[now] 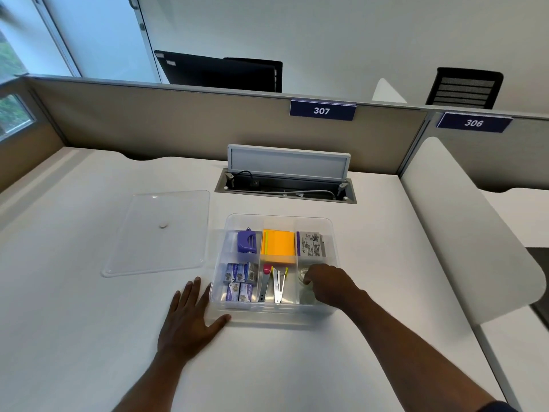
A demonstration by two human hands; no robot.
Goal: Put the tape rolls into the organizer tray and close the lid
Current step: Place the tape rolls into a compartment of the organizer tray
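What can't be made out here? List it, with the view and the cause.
Head view only:
- Tape roll: mostly covered by the right hand; whether the hand grips it or only touches it cannot be told.
- How many rolls are in that organizer tray compartment: hidden by the hand and clear plastic.
- Print on the small boxes: too small.
- Left hand lies flat on the desk; contact with the tray wall is unclear.

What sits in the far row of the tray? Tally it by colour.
Purple: 1, the small device
Orange: 1, the notepad
Grey: 1, the printed packet
Total: 3
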